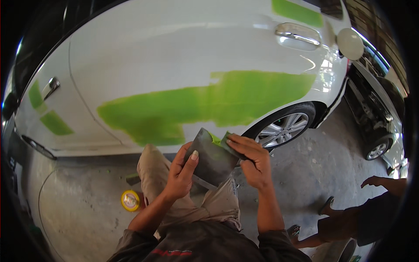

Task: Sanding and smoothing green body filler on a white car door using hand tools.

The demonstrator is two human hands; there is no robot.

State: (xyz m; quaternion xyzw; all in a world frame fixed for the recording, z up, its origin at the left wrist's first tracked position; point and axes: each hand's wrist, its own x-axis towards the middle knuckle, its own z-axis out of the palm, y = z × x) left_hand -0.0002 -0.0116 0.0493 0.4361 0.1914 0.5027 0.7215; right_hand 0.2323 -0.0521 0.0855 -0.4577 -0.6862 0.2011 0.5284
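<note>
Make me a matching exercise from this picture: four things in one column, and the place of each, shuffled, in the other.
Things
1. Grey flat board
2. Small dark slab
3. Round yellow-rimmed thing
4. Large green patch

Places
A. On the floor, to the left of the person's legs
B. On the side of the white car
C. Held in the right fingers
D. Held in the left fingers

Right pairs: 1-D, 2-C, 3-A, 4-B
</note>
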